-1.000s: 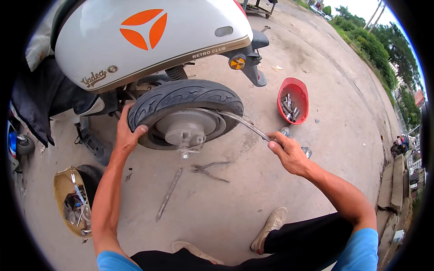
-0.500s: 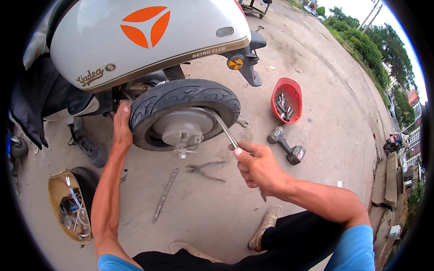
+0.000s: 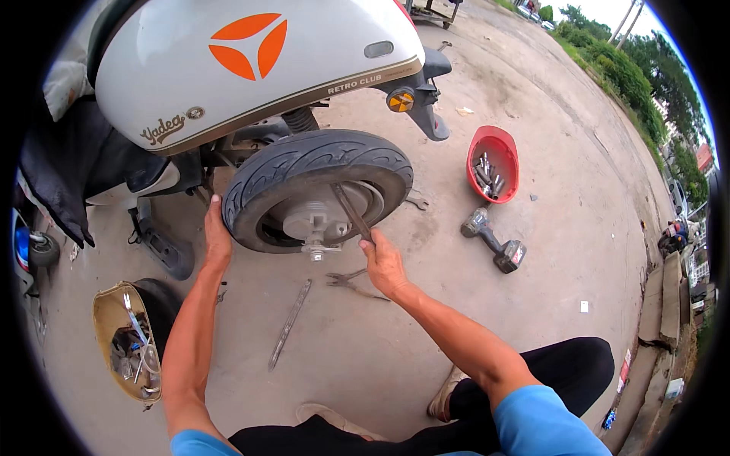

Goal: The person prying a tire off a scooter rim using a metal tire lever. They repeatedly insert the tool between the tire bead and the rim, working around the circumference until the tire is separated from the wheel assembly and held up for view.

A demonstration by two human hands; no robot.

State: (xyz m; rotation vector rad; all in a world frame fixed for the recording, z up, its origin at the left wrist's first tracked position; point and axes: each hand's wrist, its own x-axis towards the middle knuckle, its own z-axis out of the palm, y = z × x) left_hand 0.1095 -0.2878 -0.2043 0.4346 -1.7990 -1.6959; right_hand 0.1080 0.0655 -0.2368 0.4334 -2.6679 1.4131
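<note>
A black tyre [image 3: 304,148] on a grey hub [image 3: 304,224] hangs under a white scooter body [image 3: 152,68] with an orange emblem. My left hand [image 3: 218,232] holds the tyre's left side, its fingers partly hidden. My right hand [image 3: 384,262] is closed on a metal tyre lever [image 3: 352,209], whose far end reaches into the gap between tyre and rim. Pliers [image 3: 350,285] and a second flat metal bar [image 3: 290,323] lie on the concrete below the wheel. A wrench [image 3: 416,202] lies just right of the tyre.
A red helmet [image 3: 506,152] holds sockets, with a cordless impact driver [image 3: 490,242] below it. An open tan-lined container [image 3: 104,319] of tools stands at lower left. A wheeled stand [image 3: 433,15] is behind the scooter, and broken kerb slabs [image 3: 661,296] edge the right.
My right hand has moved left and inward with the lever, which now angles more steeply across the hub. My left hand has shifted slightly on the tyre. The impact driver has come fully into view.
</note>
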